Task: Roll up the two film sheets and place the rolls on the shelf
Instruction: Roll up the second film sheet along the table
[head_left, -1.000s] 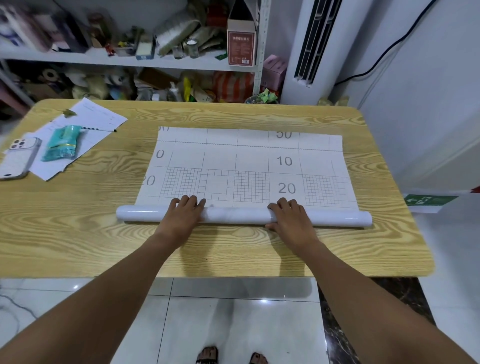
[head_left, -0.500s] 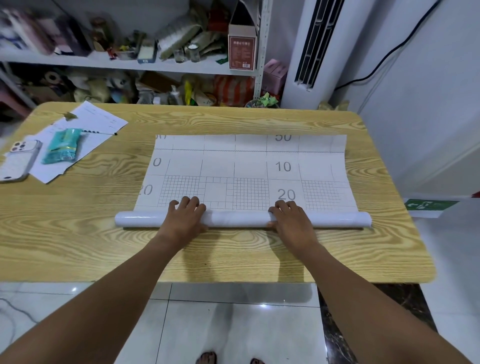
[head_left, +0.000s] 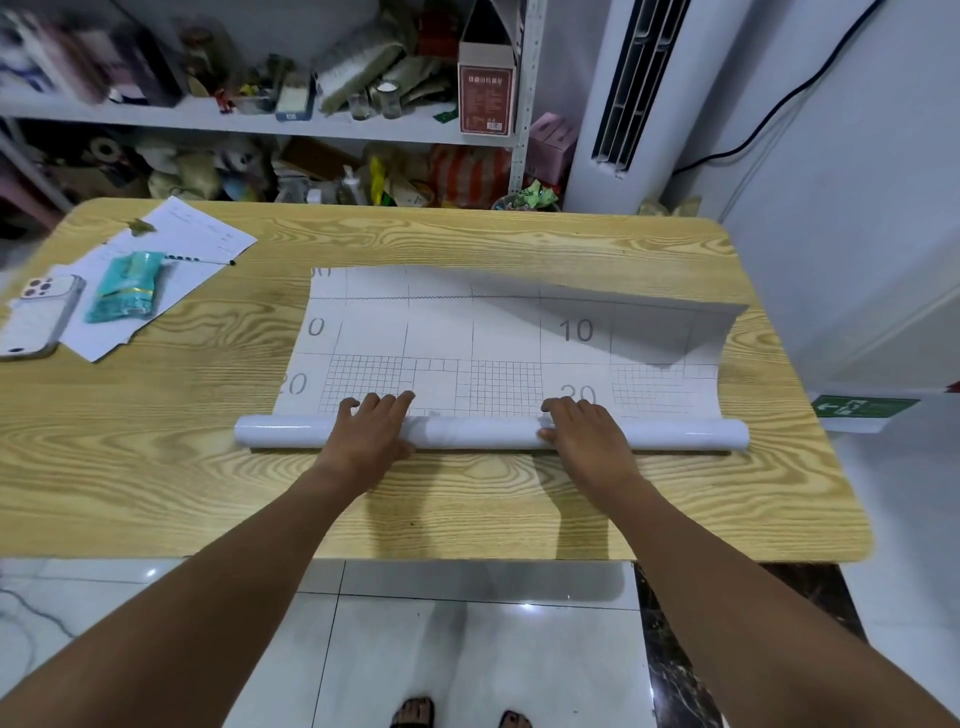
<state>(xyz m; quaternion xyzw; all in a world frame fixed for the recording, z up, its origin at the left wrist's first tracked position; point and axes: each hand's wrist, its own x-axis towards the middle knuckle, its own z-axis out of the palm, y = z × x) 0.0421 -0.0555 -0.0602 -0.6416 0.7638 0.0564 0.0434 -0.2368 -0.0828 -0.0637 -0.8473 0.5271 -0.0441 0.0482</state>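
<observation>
A white film sheet (head_left: 467, 338) printed with a grid and numbers lies on the wooden table (head_left: 467, 244), its near part wound into a long white roll (head_left: 478, 432). My left hand (head_left: 370, 426) presses on the roll left of its middle, fingers straight and reaching over onto the flat sheet. My right hand (head_left: 584, 428) presses on the roll right of its middle in the same way. The sheet's far right corner (head_left: 675, 312) has curled up and folded toward me, showing its plain underside. Only this one sheet shows.
A phone (head_left: 39, 317), a teal packet (head_left: 127, 286), papers (head_left: 197, 239) and a pen lie at the table's left. Behind the table a cluttered metal shelf (head_left: 311, 122) holds boxes and jars. A white air-conditioner column (head_left: 623, 104) stands at the right.
The roll has advanced away from me under both hands, covering more of the grid. The sheet's far right corner has lifted and folded over toward me.
</observation>
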